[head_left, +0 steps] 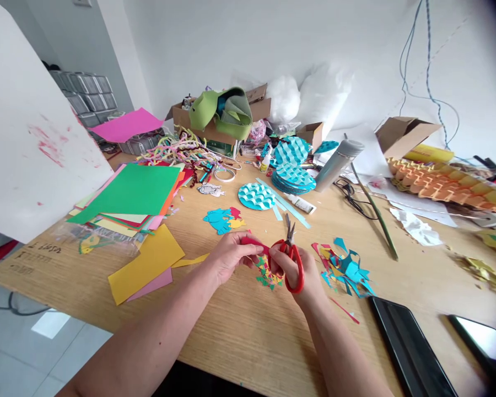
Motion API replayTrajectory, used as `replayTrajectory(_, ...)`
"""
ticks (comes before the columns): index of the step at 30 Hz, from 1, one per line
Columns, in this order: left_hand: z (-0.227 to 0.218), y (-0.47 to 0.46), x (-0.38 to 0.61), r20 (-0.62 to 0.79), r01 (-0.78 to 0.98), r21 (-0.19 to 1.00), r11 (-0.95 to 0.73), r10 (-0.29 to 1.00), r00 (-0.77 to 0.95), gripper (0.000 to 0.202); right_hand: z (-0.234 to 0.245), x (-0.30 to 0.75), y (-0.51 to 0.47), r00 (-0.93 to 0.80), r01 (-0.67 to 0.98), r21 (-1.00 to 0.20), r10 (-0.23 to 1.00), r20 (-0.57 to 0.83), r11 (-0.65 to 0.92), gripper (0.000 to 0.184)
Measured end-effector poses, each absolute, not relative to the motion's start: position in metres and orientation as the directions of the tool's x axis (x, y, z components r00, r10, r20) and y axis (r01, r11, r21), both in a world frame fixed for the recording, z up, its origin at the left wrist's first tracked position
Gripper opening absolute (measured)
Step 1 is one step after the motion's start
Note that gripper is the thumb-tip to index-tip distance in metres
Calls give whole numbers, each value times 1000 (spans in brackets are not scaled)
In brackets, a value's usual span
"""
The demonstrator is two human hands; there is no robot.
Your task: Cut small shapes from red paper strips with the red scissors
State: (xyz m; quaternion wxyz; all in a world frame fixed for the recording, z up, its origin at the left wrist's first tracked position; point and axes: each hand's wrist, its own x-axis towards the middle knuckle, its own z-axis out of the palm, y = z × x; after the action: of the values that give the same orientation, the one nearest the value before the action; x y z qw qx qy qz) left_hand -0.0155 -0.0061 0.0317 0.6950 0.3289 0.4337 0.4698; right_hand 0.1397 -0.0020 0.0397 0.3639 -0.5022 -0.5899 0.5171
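My left hand pinches a small piece of red paper above the wooden table. My right hand grips red-handled scissors, blades pointing up and away, right beside the red paper. Small coloured paper scraps lie on the table just under both hands. A cut-out blue paper fish with red and yellow bits lies a little beyond my left hand.
A stack of coloured paper sheets and a yellow sheet lie at left. Blue wave-pattern discs, a grey bottle, a green stick, cardboard boxes and blue scraps sit beyond and right. A dark tablet lies near the front edge.
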Motion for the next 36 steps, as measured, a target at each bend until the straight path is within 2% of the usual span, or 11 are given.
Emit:
replayTrajectory(5,29,-6,-15,-322,-296,882,366,928,187,23,38,140,0,-159,178,-983,985,-72,-44,25)
replayTrajectory(10,28,-8,-15,-261,-212,926,312,936,236,24,39,140,-2,-213,200,-979,974,-82,-38,25)
replayTrajectory(13,30,-9,-14,-239,-216,934,286,946,219,26,39,140,-2,-226,198,-980,972,-60,-15,30)
replayTrajectory(18,28,-10,-13,-255,-231,925,301,944,209,31,37,142,-1,-214,170,-985,976,-49,-12,25)
replayTrajectory(26,24,-8,-13,-224,-301,912,277,954,199,33,37,143,-4,-125,120,-989,990,70,85,23)
replayTrajectory(30,26,-7,-14,-227,-367,892,263,964,141,29,40,145,-4,-64,197,-973,992,109,119,23)
replayTrajectory(33,27,-4,-17,-225,-448,864,231,972,66,25,40,150,0,-13,331,-930,986,165,160,21)
replayTrajectory(36,28,0,-21,-224,-520,833,189,975,-4,23,39,156,6,-15,471,-869,987,163,151,19)
